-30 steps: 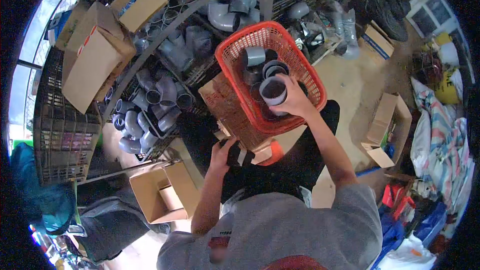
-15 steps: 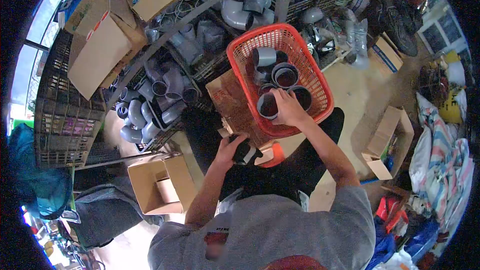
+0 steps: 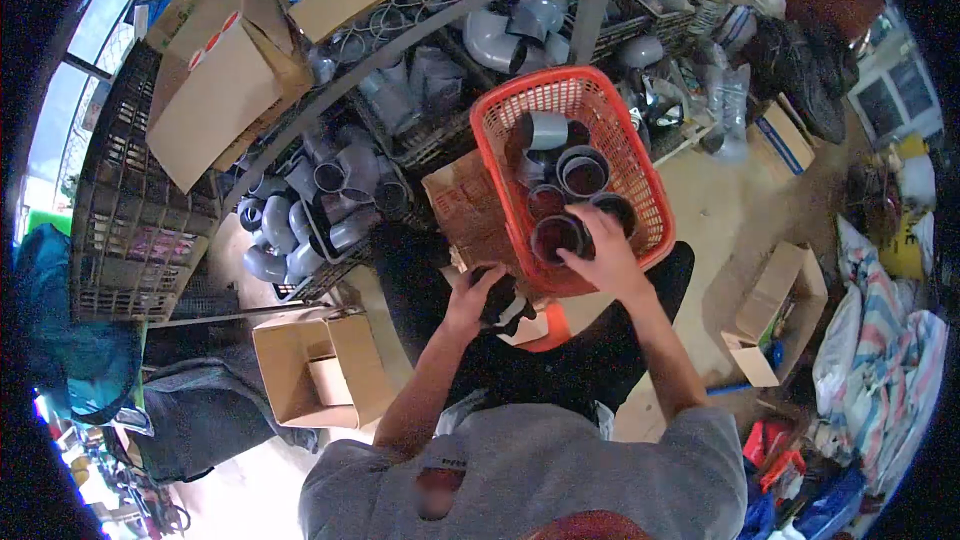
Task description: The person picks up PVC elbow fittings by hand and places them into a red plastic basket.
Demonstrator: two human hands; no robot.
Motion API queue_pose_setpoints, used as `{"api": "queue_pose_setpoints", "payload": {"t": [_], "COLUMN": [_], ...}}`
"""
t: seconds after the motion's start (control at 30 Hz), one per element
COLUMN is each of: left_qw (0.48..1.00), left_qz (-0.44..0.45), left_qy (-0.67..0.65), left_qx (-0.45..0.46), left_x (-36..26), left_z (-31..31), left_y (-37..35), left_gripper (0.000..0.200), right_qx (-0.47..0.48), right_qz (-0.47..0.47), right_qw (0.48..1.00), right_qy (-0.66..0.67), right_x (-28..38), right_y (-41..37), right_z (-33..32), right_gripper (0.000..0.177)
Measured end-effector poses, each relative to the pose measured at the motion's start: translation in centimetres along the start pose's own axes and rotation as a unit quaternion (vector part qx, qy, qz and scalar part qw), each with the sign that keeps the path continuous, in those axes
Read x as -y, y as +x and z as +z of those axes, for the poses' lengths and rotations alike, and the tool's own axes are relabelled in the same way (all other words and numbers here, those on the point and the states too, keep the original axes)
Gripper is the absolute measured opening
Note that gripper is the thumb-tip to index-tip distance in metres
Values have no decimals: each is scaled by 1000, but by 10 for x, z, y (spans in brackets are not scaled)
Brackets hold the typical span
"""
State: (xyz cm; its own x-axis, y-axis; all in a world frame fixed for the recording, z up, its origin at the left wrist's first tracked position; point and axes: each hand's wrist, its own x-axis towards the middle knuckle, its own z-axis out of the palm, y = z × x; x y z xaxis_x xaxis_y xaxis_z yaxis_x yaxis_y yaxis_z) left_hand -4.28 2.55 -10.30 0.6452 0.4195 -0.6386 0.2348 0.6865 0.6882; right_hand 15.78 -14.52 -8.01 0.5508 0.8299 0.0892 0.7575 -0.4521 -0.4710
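right hand (image 3: 605, 262) pinches rim of grey pipe coupling (image 3: 556, 237), upright at near end of orange basket (image 3: 645, 180), open end up for easy grip; left hand (image 3: 470, 298) clenched round dark object (image 3: 500, 302) below basket

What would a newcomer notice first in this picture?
The bright orange basket in the middle, holding grey pipe fittings, stands out. The right hand touches one fitting at its near edge; the left hand grips a dark object below. Grey elbows crowd the racks at left.
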Motion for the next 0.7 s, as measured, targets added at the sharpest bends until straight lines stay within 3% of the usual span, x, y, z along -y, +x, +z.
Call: {"api": "queue_pose_setpoints", "payload": {"t": [0.07,0.1,0.13,0.17,0.2,0.23,0.27,0.3,0.33,0.4,0.5,0.53,0.57,0.67,0.7], "left_qw": [995,990,990,983,971,960,961,929,883,854,848,846,849,869,884], "left_qz": [59,88,88,144,199,253,251,321,384,441,433,436,433,397,364], "left_qy": [-73,-45,-47,-21,6,74,75,172,268,274,304,307,302,294,293], "left_qx": [42,99,96,115,133,94,93,64,35,24,6,4,6,-3,-18], "left_x": [-7,-11,-13,-23,-33,-39,-49,-60,-67,-68,-73,-71,-69,-58,-56], "left_z": [8,9,11,24,35,41,44,47,47,39,28,22,16,4,3], "left_y": [2,10,15,10,6,6,6,6,8,22,25,27,30,33,31], "left_gripper": [21,21,21,20,19,14,14,12,11,10,13,15,15,15,15], "right_qx": [2,6,11,-7,-6,-18,-29,-108,-107,-162,-195,-199,-227,-235,-226], "right_qz": [-26,-8,12,52,52,103,154,157,164,202,192,190,217,175,171], "right_qw": [950,911,862,747,746,777,803,788,785,732,783,803,776,806,813], "right_qy": [313,412,507,663,664,621,575,586,587,630,559,529,548,514,509], "right_x": [20,32,48,67,65,58,51,54,53,65,33,26,54,21,18], "right_y": [-9,-14,-19,-22,-27,-31,-34,-31,-33,-25,-36,-36,-28,-31,-32], "right_z": [1,6,13,19,27,42,58,63,62,34,30,28,-6,0,-4], "right_gripper": [77,74,70,55,55,46,37,27,27,11,12,17,33,34,17]}}
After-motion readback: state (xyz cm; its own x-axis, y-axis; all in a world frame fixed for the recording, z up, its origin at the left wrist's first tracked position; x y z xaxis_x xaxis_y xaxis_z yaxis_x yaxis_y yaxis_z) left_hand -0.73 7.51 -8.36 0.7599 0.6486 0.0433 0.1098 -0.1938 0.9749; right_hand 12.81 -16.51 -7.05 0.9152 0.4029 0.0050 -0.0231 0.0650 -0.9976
